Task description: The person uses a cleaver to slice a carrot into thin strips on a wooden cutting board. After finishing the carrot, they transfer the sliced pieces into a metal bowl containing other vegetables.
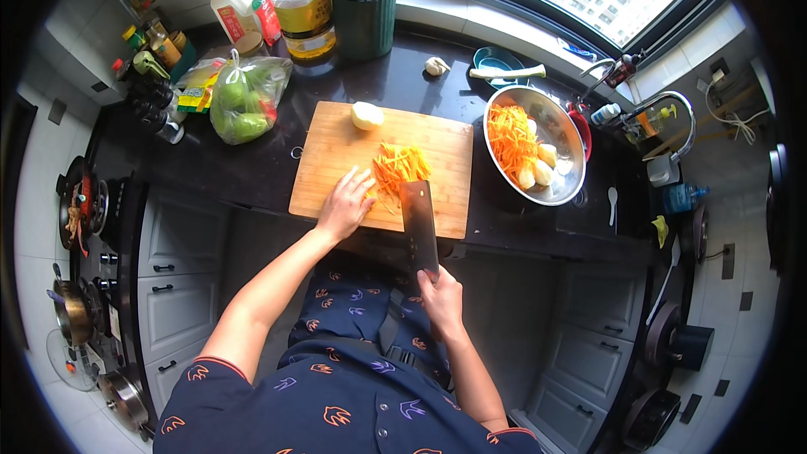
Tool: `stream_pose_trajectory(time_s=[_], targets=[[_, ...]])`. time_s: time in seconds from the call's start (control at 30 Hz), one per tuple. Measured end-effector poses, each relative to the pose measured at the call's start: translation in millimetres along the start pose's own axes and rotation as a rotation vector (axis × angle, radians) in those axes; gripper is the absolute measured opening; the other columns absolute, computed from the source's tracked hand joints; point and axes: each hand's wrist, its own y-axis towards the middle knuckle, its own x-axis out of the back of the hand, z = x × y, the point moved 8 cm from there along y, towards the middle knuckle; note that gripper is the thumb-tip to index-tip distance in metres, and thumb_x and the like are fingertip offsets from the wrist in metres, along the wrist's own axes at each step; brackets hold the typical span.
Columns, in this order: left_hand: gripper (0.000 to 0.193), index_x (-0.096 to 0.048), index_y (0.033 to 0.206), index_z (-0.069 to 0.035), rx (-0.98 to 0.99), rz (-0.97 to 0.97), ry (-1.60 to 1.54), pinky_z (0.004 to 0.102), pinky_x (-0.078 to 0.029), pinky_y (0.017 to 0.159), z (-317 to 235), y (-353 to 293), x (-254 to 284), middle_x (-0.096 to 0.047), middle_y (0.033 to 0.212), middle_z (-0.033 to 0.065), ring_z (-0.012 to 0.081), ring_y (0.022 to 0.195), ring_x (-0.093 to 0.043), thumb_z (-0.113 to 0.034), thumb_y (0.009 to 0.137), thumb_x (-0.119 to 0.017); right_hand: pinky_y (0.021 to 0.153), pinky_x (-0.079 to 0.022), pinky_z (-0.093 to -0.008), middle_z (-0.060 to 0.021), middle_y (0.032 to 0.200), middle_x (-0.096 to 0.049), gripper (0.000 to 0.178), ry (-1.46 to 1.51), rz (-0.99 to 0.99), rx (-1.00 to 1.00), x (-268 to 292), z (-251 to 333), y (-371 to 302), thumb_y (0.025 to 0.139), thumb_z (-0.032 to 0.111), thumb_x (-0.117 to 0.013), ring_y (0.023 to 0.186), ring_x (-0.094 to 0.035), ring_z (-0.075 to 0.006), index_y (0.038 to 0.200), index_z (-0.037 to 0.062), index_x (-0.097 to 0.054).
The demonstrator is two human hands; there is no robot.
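A pile of shredded carrot lies on the wooden cutting board. My left hand rests on the board at the pile's left edge, fingers stretched out and holding nothing I can see. In my right hand is the handle of a cleaver; its broad dark blade reaches over the board, its far end against the near right side of the shreds. Toward the back of the board sits a pale peeled potato or onion. The cleaver hides part of the board beneath it.
Right of the board stands a metal bowl with more carrot shreds and several pale peeled pieces. A garlic bulb and a teal dish are behind. Bagged green vegetables, an oil jug and a chopstick holder stand back left.
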Motion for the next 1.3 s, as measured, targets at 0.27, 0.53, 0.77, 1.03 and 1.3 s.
stream_pose_trajectory(time_s=[0.27, 0.53, 0.77, 1.03, 1.3], targets=[[0.061, -0.045, 0.152, -0.008, -0.036, 0.116, 0.150, 0.0542, -0.021, 0.124, -1.4, -4.0, -10.0, -0.038, 0.162, 0.0093, 0.0329, 0.153, -0.027, -0.044, 0.103, -0.051, 0.058, -0.052, -0.0344, -0.0142, 0.069, -0.068, 0.019, -0.039, 0.011, -0.001, -7.1, -5.0, -0.2, 0.097, 0.018, -0.065, 0.058, -0.069, -0.0207, 0.105, 0.0017, -0.069], [0.064, -0.040, 0.155, -0.009, -0.033, 0.112, 0.256, 0.0565, -0.021, 0.123, 3.4, -6.8, -23.7, -0.031, 0.166, 0.0078, 0.0321, 0.154, -0.023, -0.039, 0.100, -0.055, 0.060, -0.052, -0.0362, -0.0176, 0.072, -0.068, 0.019, -0.012, 0.006, 0.033, -12.4, 4.5, -1.2, 0.096, 0.019, -0.066, 0.060, -0.069, -0.0254, 0.104, 0.0024, -0.069], [0.064, -0.043, 0.154, -0.010, -0.009, 0.071, 0.246, 0.0577, -0.018, 0.124, 3.6, -8.6, -19.4, -0.032, 0.166, 0.0072, 0.0315, 0.154, -0.025, -0.042, 0.100, -0.055, 0.060, -0.052, -0.0365, -0.0168, 0.071, -0.068, 0.018, -0.038, -0.022, 0.040, -9.2, -1.5, -4.2, 0.096, 0.019, -0.066, 0.060, -0.069, -0.0253, 0.102, 0.0020, -0.069], [0.065, -0.039, 0.156, -0.009, 0.001, 0.097, 0.231, 0.0600, -0.011, 0.124, 9.8, 1.3, -17.4, -0.030, 0.167, 0.0079, 0.0317, 0.156, -0.020, -0.045, 0.102, -0.050, 0.056, -0.051, -0.0342, -0.0128, 0.065, -0.066, 0.018, -0.025, -0.007, 0.004, -7.1, 1.6, -4.8, 0.097, 0.020, -0.065, 0.056, -0.068, -0.0195, 0.101, 0.0022, -0.069], [0.061, -0.040, 0.155, -0.008, 0.043, -0.012, 0.095, 0.0614, -0.012, 0.123, 1.2, 11.9, 16.8, -0.034, 0.164, 0.0136, 0.0347, 0.155, -0.022, -0.038, 0.103, -0.052, 0.060, -0.052, -0.0372, -0.0168, 0.070, -0.067, 0.018, -0.054, 0.007, 0.011, -11.6, 3.3, 4.0, 0.096, 0.020, -0.066, 0.063, -0.070, -0.0285, 0.102, 0.0028, -0.068]])
